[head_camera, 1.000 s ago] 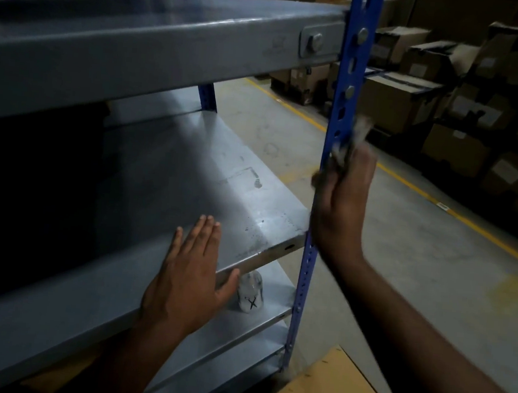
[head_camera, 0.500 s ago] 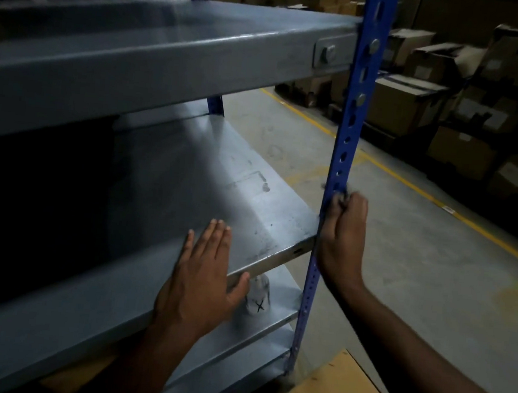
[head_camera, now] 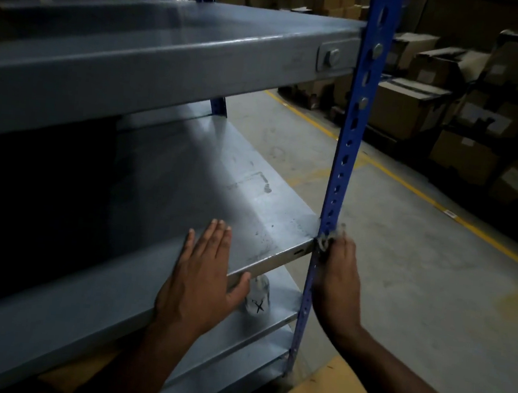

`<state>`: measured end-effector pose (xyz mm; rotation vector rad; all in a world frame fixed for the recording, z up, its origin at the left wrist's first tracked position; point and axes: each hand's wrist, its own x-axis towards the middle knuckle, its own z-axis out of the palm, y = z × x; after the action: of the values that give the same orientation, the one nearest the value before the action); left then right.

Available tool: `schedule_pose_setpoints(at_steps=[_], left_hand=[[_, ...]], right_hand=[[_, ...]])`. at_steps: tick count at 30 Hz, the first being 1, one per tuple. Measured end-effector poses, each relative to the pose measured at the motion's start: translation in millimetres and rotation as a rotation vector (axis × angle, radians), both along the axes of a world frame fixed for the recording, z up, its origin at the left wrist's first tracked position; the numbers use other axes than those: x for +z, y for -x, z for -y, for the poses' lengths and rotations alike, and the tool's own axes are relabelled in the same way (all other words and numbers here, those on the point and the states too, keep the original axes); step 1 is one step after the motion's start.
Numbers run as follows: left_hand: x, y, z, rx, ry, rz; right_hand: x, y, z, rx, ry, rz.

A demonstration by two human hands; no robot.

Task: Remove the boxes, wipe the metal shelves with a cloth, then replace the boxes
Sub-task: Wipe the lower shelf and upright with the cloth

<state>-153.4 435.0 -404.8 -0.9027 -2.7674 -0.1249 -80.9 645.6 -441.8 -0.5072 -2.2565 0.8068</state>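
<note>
The crumpled grey cloth [head_camera: 329,238], gripped by the right hand [head_camera: 337,284], has been drawn down the blue perforated upright [head_camera: 345,160] to the grey metal shelf [head_camera: 220,193]; the left hand [head_camera: 203,279] stays flat, fingers together.

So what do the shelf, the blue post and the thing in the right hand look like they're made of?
Shelf: likely sheet steel, grey paint, with a soft sheen, scuffs and a folded front edge. Post: painted blue metal, punched with holes, bolted. In the right hand: a pale crumpled cloth, probably fabric, mostly hidden and blurred.
</note>
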Motion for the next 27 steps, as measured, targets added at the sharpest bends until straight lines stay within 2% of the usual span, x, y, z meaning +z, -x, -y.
schedule_pose_setpoints(at_steps=[4,6,10,14,16,18,20,21,25,27], left_hand=[[-0.3,0.1,0.0,-0.003,0.003,0.0],[0.4,-0.1,0.6,-0.006,0.004,-0.009],[1.9,-0.7,1.9,0.004,0.009,0.003],[2.0,-2.4,0.9,0.007,0.005,0.002],[1.6,-2.6,0.8,0.008,-0.006,-0.005],[2.0,-2.3,1.2,0.007,-0.002,-0.016],[2.9,-3.1,2.2,0.01,0.013,-0.021],[4.0,-3.9,2.8,0.013,0.011,-0.019],[9.3,-5.7,5.0,0.03,-0.023,0.033],[11.0,-5.5,7.0,0.048,-0.012,0.04]], right_hand=[[90.1,5.1,1.4,0.075,-0.263,-0.362],[110.6,15.6,-3.7,0.134,-0.449,-0.392],[65.0,14.7,-20.8,0.2,-0.692,-0.145],[27.6,-17.9,-6.2,0.274,-0.655,0.01],[36.8,-28.1,12.0,0.319,-0.497,-0.021],[57.8,-28.6,26.0,0.347,-0.36,-0.137],[71.4,-20.7,31.0,0.373,-0.327,-0.226],[71.8,-14.8,30.5,0.408,-0.345,-0.199],[41.0,10.0,18.1,0.429,-0.569,0.23],[37.5,15.9,14.6,0.441,-0.598,0.305]])
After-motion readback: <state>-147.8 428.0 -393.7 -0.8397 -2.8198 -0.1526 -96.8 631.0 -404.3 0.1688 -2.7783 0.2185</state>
